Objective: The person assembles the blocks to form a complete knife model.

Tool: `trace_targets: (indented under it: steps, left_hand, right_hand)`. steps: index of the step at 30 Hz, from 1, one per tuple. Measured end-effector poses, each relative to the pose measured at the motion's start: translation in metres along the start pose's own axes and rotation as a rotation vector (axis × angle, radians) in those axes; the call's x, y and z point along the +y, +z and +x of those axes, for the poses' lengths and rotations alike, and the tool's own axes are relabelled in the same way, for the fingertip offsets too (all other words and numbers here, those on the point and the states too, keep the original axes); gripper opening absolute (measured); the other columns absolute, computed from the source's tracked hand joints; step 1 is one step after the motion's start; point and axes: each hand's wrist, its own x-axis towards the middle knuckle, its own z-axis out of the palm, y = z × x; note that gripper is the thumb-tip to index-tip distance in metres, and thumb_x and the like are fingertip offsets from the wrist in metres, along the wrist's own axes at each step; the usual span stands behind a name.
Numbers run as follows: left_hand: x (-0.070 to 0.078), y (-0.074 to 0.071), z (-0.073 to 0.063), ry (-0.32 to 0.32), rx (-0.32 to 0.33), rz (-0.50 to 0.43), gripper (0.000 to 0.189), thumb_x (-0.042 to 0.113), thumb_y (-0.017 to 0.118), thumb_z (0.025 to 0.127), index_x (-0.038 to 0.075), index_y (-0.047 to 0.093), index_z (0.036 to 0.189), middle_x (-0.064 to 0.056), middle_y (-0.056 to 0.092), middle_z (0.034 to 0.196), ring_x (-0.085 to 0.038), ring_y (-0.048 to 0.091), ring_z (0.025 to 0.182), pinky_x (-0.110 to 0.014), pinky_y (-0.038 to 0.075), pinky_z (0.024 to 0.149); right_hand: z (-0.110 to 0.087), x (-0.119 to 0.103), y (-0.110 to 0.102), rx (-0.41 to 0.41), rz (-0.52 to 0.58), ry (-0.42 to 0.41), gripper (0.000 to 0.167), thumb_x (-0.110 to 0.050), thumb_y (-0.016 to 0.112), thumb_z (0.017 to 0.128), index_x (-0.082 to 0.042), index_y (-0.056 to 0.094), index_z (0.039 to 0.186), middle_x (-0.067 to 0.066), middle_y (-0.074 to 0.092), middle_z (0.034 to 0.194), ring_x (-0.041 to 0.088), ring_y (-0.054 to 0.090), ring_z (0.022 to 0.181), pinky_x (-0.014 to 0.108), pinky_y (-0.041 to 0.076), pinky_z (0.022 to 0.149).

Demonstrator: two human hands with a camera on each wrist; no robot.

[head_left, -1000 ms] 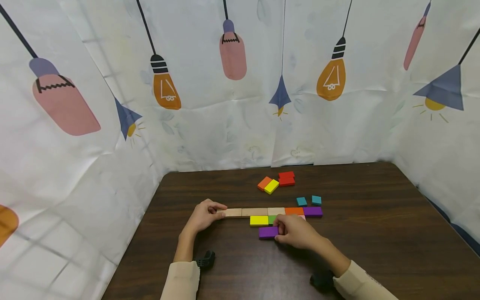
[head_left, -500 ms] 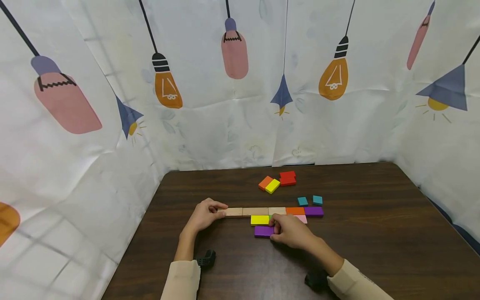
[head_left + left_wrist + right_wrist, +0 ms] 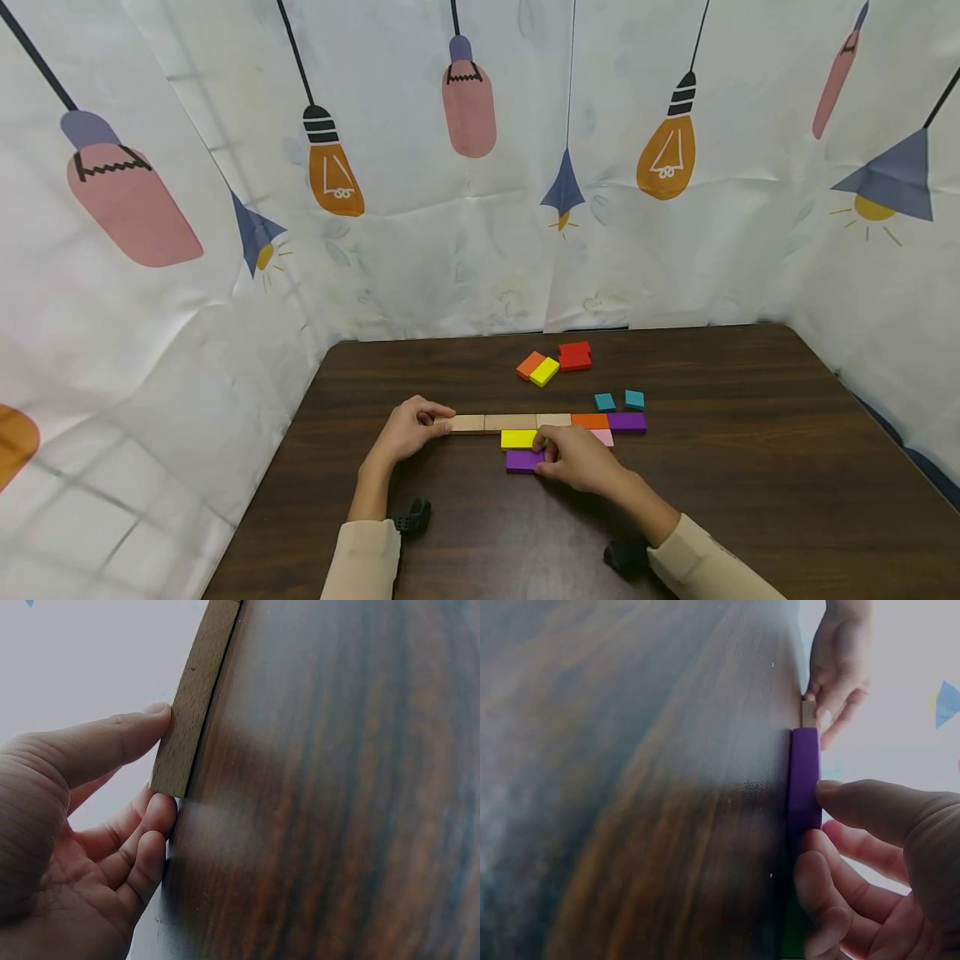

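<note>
My left hand (image 3: 408,429) pinches the left end of a plain wooden block (image 3: 468,425), its thumb on the block's side in the left wrist view. That block begins a straight row with two more pale blocks, an orange block (image 3: 589,422) and a purple block at the right end (image 3: 627,423). Under the row lie a yellow block (image 3: 517,439), a pink block (image 3: 602,437) and a green block (image 3: 793,930), which the right hand hides in the head view. My right hand (image 3: 581,458) grips the right end of another purple block (image 3: 522,462), just in front of the yellow one.
Two teal blocks (image 3: 604,403) stand behind the row's right part. Farther back lie an orange block (image 3: 530,365), a yellow block (image 3: 544,372) and red blocks (image 3: 575,357). The brown table (image 3: 712,467) meets a printed curtain (image 3: 480,275) at its far edge.
The right hand has slid the front purple block to the left and slightly away, closer in front of the yellow block. My left hand keeps its place on the wooden block.
</note>
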Motion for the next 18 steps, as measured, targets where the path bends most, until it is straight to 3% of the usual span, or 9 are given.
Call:
trace_targets:
  steps: [18]
  left_hand:
    - [-0.001, -0.0004, -0.0006, 0.014, 0.0, 0.002, 0.017, 0.022, 0.08, 0.09, 0.025, 0.081, 0.107, -0.001, 0.06, 0.096, -0.017, 0.053, 0.082, -0.034, 0.045, 0.074]
  right_hand:
    - [0.0065, -0.0053, 0.0019, -0.001, 0.022, 0.041, 0.018, -0.021, 0.082, 0.088, -0.016, 0.069, 0.1, -0.008, 0.058, 0.072, 0.01, 0.052, 0.061, 0.025, 0.043, 0.055]
